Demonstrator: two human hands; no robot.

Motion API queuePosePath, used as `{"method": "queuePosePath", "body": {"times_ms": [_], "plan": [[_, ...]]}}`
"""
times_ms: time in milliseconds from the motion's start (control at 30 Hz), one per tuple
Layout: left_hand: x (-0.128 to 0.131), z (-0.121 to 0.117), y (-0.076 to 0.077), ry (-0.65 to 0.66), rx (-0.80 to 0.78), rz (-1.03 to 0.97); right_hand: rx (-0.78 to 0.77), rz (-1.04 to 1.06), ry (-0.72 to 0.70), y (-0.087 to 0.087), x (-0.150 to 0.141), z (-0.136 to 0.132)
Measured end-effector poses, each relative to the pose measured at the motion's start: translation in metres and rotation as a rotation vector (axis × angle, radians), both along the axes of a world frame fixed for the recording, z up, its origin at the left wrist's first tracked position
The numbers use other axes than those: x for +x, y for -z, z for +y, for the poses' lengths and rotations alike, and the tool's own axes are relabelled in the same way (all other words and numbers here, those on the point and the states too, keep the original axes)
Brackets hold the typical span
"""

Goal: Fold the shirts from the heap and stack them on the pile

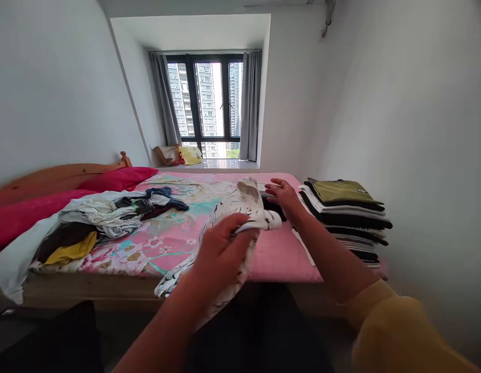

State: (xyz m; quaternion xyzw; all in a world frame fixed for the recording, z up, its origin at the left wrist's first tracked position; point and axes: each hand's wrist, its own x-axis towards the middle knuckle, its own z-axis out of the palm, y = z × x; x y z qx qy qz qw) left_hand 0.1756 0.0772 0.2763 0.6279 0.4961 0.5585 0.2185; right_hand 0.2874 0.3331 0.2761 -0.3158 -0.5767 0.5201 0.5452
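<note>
A white shirt with a dark print (230, 204) hangs partly over the near edge of the bed. My left hand (220, 248) is closed on a folded edge of it, between thumb and fingers. Just right of the cloth, my right hand (283, 197) is raised with its fingers apart and nothing in them. Behind that hand lies another low pile of folded clothes (265, 189), partly hidden. To its right stands a tall stack of folded clothes (345, 217), with an olive green garment (343, 191) on top.
A loose heap of crumpled clothes (112, 215) covers the left of the bed, with one white piece drooping over the edge. Red pillows (118, 178) lie by the wooden headboard (61, 178). Bags (190, 155) sit on the sill below the window. A wall rises beyond the stack.
</note>
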Motion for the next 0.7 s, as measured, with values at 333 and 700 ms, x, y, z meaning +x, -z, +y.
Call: {"method": "queuePosePath", "body": {"times_ms": [333, 700], "plan": [[0.02, 0.004, 0.213, 0.398, -0.641, 0.264, -0.744, -0.079, 0.517, 0.32, 0.167, -0.105], [-0.156, -0.01, 0.327, -0.613, -0.688, -0.415, -0.526, -0.23, 0.49, 0.32, 0.142, -0.113]]}}
